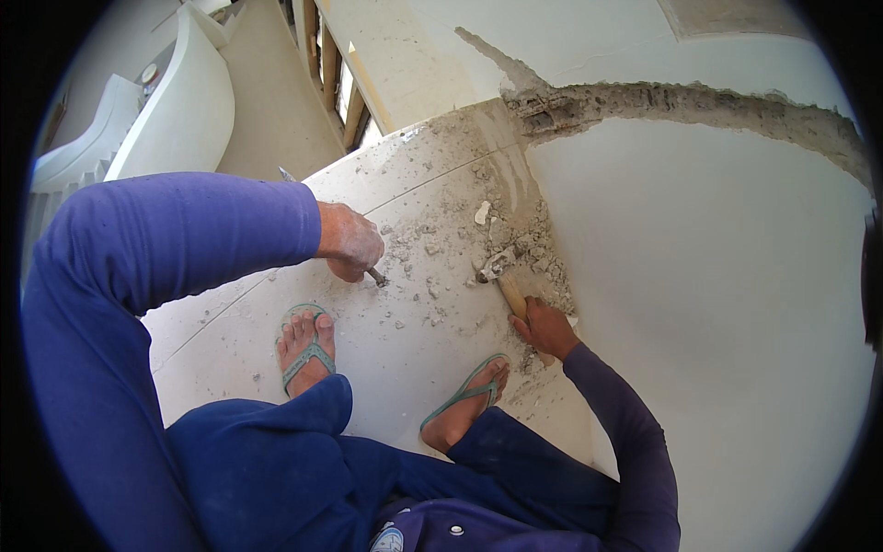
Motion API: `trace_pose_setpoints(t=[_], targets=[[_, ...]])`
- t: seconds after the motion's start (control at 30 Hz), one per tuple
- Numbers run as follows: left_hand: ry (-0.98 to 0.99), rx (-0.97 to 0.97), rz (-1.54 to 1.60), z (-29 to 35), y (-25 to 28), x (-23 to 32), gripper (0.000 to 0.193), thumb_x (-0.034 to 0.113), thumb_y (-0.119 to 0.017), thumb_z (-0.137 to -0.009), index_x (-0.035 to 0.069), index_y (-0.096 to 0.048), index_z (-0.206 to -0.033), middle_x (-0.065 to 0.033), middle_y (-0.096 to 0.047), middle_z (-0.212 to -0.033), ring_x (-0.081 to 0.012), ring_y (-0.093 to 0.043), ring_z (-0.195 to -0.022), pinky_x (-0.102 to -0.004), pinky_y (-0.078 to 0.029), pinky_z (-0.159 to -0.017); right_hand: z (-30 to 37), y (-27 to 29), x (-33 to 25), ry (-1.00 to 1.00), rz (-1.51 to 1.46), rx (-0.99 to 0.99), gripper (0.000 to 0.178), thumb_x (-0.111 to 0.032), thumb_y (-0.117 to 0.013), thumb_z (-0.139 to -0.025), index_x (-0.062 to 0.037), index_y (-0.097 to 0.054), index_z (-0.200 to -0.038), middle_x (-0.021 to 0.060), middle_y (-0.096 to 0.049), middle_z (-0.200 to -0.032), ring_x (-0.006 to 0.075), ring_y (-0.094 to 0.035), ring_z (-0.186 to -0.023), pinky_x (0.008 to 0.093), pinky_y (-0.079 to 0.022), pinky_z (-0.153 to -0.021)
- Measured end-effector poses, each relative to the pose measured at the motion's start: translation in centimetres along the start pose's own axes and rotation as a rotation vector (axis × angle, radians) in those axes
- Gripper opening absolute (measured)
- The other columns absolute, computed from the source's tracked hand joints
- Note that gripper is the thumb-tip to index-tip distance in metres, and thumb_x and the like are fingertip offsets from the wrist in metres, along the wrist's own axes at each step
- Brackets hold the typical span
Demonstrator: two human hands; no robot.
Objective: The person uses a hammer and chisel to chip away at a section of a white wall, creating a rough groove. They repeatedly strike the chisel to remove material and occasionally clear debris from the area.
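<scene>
Down by the wall's foot, the person squats on a dusty floor (405, 359). Their left hand (349, 244) is fisted around a chisel (375, 275), tip down among rubble (460, 248). Their right hand (544, 327) wraps its fingers tight round a hammer (504, 276), whose head rests by the wall (717, 304). A chased groove (681, 106) runs above.

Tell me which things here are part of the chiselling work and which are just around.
In use: left hand holding chisel; right hand holding hammer; chased groove in the wall; rubble on the floor.

Just around: green sandals; curved stair wall; wooden railing.
</scene>
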State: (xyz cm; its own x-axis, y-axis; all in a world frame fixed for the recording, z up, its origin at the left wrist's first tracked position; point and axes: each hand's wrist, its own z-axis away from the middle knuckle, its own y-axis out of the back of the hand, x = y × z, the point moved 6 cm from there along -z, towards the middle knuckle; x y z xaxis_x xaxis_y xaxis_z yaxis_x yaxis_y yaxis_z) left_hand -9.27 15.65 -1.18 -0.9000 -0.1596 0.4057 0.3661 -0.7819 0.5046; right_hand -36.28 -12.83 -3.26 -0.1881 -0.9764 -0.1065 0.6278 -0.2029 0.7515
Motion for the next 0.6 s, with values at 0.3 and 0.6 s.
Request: trace_pose_setpoints(t=[0.3,0.6], targets=[[-0.015,0.011,-0.001,-0.07,0.12,-0.05,0.039,0.038,-0.068,-0.098,0.002,-0.08,-0.106,-0.0191,-0.078,-0.1,-0.0387,-0.075,-0.1,-0.0503,-0.06,-0.087,-0.01,-0.01,0.13,0.001,-0.002,0.002,0.057,-0.044,-0.063,-0.103,0.0084,-0.056,-0.125,0.0288,-0.068,-0.1,0.0465,-0.073,-0.082,0.0519,-0.06,-0.071],[0.012,-0.014,0.014,0.04,-0.13,-0.07,0.038,0.036,-0.066,-0.098,0.002,-0.079,-0.108,-0.0192,-0.078,-0.103,-0.0382,-0.074,-0.101,-0.0511,-0.06,-0.088,-0.06,0.05,-0.17,-0.011,-0.012,-0.01,0.058,-0.044,-0.063,-0.103,0.0086,-0.056,-0.125,0.0292,-0.069,-0.101,0.0469,-0.073,-0.083,0.0523,-0.06,-0.071]])
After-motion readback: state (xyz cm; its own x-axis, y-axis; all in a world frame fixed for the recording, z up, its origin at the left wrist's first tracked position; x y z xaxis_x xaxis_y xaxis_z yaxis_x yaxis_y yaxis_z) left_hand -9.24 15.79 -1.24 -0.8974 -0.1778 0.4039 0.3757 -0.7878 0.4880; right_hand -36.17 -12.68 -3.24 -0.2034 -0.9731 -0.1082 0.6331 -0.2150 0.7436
